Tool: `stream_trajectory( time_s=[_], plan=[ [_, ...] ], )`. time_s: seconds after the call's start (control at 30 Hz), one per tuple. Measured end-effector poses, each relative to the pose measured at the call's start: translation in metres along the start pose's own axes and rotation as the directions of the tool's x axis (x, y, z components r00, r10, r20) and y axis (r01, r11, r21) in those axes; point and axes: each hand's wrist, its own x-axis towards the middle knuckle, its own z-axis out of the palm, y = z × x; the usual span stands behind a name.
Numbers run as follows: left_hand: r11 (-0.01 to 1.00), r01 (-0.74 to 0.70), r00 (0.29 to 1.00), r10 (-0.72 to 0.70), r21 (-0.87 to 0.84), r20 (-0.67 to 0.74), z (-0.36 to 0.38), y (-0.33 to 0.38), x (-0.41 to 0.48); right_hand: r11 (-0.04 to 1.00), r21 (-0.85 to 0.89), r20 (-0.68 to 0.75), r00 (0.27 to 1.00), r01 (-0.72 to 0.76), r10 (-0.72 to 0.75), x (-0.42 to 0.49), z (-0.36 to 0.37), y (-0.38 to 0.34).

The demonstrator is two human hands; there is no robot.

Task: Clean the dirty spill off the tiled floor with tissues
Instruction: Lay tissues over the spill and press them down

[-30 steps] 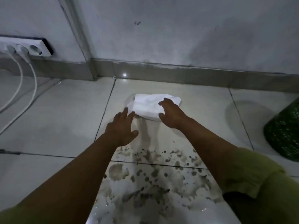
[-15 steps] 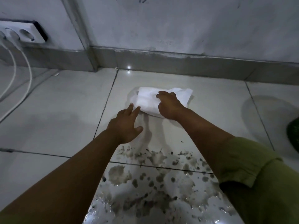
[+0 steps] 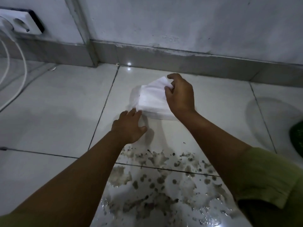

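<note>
Head view, socket (image 3: 21, 24) left, forearms (image 3: 91, 164) crossing spill (image 3: 155, 182)

bare tiles (image 3: 54, 102) left, wall (image 3: 180, 27) ahead

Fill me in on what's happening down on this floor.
A person is reaching over the tiled floor towards a stack of tissues lying near the wall. The right hand pinches the top tissue and lifts its far edge, while the left hand touches the stack's near corner with straight fingers. The dirty spill lies closer to the person, with no tissue on it yet.
</note>
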Motion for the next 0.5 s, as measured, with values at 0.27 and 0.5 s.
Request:
stream_trajectory(
  time_s=[0.27,0.5],
  plan=[
    [1.000,0.007,0.999,-0.005,-0.028,0.054,0.014,-0.008,0.006,0.993,-0.094,-0.110,0.990,0.073,-0.083,-0.007,-0.018,-0.001],
    [1.000,-0.009,0.992,0.012,-0.021,0.127,0.007,-0.009,0.004,0.995,-0.016,-0.191,0.976,0.100,-0.101,-0.012,-0.041,-0.009]
  ],
)
